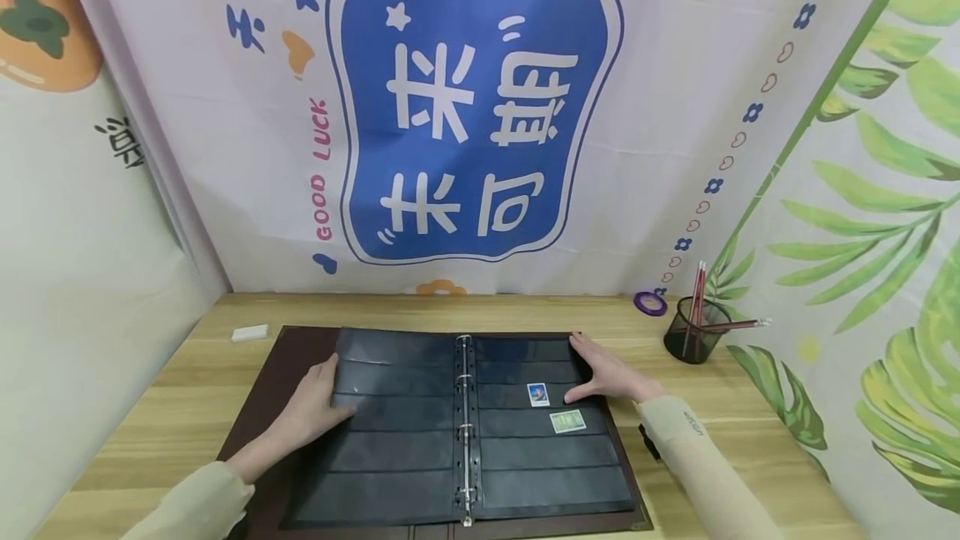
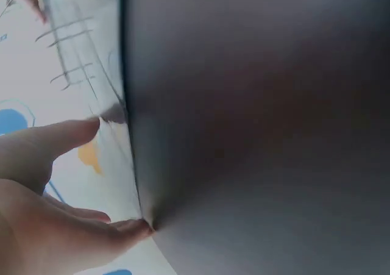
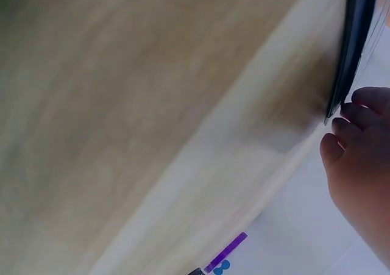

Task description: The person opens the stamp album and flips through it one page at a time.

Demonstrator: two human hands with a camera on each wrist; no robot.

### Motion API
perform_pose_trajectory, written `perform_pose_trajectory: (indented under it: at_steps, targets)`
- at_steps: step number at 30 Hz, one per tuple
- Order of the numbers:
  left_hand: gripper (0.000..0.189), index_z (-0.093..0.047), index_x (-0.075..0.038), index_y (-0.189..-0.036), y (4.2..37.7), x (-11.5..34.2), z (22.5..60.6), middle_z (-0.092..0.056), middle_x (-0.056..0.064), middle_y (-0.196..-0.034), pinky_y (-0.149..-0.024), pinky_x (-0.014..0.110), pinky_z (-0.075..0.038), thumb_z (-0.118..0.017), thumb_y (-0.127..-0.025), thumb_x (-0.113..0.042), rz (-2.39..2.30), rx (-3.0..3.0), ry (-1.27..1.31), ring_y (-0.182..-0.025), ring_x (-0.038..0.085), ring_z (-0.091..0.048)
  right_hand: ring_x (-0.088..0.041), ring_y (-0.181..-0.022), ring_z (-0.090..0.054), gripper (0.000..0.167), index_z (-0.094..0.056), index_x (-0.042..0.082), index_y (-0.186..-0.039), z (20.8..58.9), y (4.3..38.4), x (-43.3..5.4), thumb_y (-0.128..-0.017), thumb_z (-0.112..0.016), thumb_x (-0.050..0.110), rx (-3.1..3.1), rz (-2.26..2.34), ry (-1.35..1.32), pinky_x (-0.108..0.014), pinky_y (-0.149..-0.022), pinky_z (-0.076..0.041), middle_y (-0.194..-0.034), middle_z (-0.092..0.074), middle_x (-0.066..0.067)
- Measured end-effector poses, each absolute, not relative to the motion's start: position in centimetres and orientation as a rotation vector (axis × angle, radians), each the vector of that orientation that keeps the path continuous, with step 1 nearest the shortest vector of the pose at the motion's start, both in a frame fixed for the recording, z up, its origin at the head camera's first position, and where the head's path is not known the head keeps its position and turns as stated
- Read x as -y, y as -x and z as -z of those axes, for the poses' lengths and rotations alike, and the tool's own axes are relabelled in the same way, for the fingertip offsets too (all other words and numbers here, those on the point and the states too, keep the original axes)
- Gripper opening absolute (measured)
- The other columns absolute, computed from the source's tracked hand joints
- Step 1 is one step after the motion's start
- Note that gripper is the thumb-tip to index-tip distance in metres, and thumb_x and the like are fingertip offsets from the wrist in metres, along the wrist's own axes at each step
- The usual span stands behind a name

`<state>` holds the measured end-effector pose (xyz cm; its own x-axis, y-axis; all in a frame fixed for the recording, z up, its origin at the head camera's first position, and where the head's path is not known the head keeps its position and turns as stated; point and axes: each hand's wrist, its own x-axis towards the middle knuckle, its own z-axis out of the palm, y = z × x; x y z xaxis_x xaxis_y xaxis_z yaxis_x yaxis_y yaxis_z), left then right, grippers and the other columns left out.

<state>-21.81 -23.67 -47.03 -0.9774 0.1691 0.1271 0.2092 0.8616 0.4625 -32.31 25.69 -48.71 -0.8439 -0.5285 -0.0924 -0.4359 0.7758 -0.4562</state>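
Note:
A ring-bound stamp album (image 1: 467, 423) with a dark brown cover lies spread on the table, showing black pages with rows of pockets. Two stamps sit in the right page (image 1: 555, 486): a blue one (image 1: 538, 394) and a green one (image 1: 567, 422). My left hand (image 1: 315, 402) is at the outer edge of the left page (image 1: 397, 490), thumb over its face and fingertips along the edge; the left wrist view shows the fingertips (image 2: 137, 226) right at that edge. At the right page's outer edge, my right hand (image 1: 609, 372) rests with thumb and fingers spread apart.
A black mesh pen cup (image 1: 688, 340) with several pencils stands at the back right, beside a purple tape roll (image 1: 650, 303). A white block (image 1: 250, 332) lies at the back left. Some small black object (image 1: 649, 442) is partly hidden by the right sleeve. Printed cloth hangs behind.

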Motion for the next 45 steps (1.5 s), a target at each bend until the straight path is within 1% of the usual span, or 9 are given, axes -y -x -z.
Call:
perform_pose_trajectory:
  at_steps: [7,13,16,22,35,38,41,43,45]
  targets:
    - [0.093,-0.033,0.017,-0.146,21.4,23.5,48.1,-0.029,0.042,-0.151,-0.106,0.069,-0.036,-0.081,-0.081,-0.029,0.619,2.907,0.415,-0.140,0.060,-0.025,-0.045,-0.152,-0.016,0.116,-0.020,-0.006,-0.156,48.5,32.4,-25.6,-0.076,-0.080,0.054,-2.751,0.603,0.750,-0.060,-0.120,-0.022,-0.164,-0.014,-0.025]
    - [0.094,-0.035,0.007,-0.150,21.4,23.5,48.6,-0.031,0.030,-0.157,-0.110,0.069,-0.031,-0.068,-0.087,-0.054,0.532,2.937,0.559,-0.145,0.051,-0.028,-0.045,-0.152,-0.016,0.114,-0.021,-0.006,-0.155,48.4,32.3,-25.5,-0.077,-0.080,0.053,-2.748,0.600,0.758,-0.061,-0.120,-0.023,-0.165,-0.014,-0.025]
    - [0.093,-0.035,0.003,-0.152,21.3,23.5,48.8,-0.031,0.025,-0.159,-0.112,0.069,-0.029,-0.060,-0.089,-0.061,0.488,2.970,0.600,-0.147,0.046,-0.029,-0.046,-0.152,-0.016,0.113,-0.021,-0.006,-0.155,48.5,32.3,-25.5,-0.078,-0.080,0.051,-2.749,0.611,0.759,-0.062,-0.120,-0.023,-0.165,-0.014,-0.025]
    - [0.091,-0.037,0.000,-0.151,21.0,23.4,49.1,-0.033,0.022,-0.160,-0.113,0.067,-0.029,-0.054,-0.091,-0.066,0.411,3.017,0.663,-0.147,0.043,-0.031,-0.045,-0.151,-0.020,0.111,-0.024,-0.004,-0.155,48.6,32.2,-25.4,-0.077,-0.080,0.052,-2.762,0.611,0.754,-0.062,-0.119,-0.025,-0.164,-0.017,-0.024]
    - [0.092,-0.038,0.000,-0.151,20.9,23.2,49.3,-0.033,0.022,-0.159,-0.113,0.067,-0.030,-0.054,-0.091,-0.066,0.408,3.030,0.664,-0.147,0.043,-0.033,-0.050,-0.143,-0.033,0.110,-0.034,-0.007,-0.150,48.4,32.0,-25.0,-0.071,-0.085,0.051,-2.831,0.631,0.797,-0.062,-0.115,-0.031,-0.156,-0.033,-0.029]
    - [0.092,-0.037,0.000,-0.152,21.0,23.2,49.4,-0.033,0.022,-0.160,-0.113,0.067,-0.029,-0.053,-0.091,-0.066,0.420,3.032,0.664,-0.147,0.043,-0.032,-0.049,-0.143,-0.035,0.107,-0.039,-0.005,-0.148,48.3,31.8,-25.0,-0.070,-0.085,0.052,-2.841,0.625,0.782,-0.062,-0.115,-0.032,-0.155,-0.036,-0.028]
    - [0.092,-0.037,0.001,-0.152,21.0,23.2,49.4,-0.032,0.022,-0.160,-0.113,0.067,-0.030,-0.054,-0.091,-0.066,0.423,3.031,0.664,-0.147,0.043,-0.032,-0.045,-0.132,-0.046,0.101,-0.047,-0.002,-0.144,48.2,31.7,-25.0,-0.068,-0.086,0.054,-2.884,0.601,0.797,-0.059,-0.108,-0.041,-0.146,-0.045,-0.026]
    - [0.092,-0.037,0.001,-0.152,21.0,23.2,49.4,-0.033,0.022,-0.160,-0.113,0.067,-0.030,-0.054,-0.091,-0.066,0.421,3.029,0.663,-0.147,0.043,-0.032,-0.036,-0.114,-0.052,0.095,-0.053,0.002,-0.140,48.1,31.7,-24.9,-0.067,-0.086,0.054,-2.908,0.588,0.797,-0.048,-0.095,-0.047,-0.130,-0.050,-0.021]
    - [0.092,-0.037,0.001,-0.152,21.0,23.2,49.4,-0.033,0.022,-0.160,-0.113,0.067,-0.030,-0.054,-0.091,-0.065,0.422,3.028,0.662,-0.147,0.043,-0.033,-0.025,-0.096,-0.048,0.090,-0.056,0.006,-0.136,48.0,31.7,-24.9,-0.066,-0.086,0.054,-2.924,0.571,0.801,-0.039,-0.081,-0.044,-0.111,-0.049,-0.015]
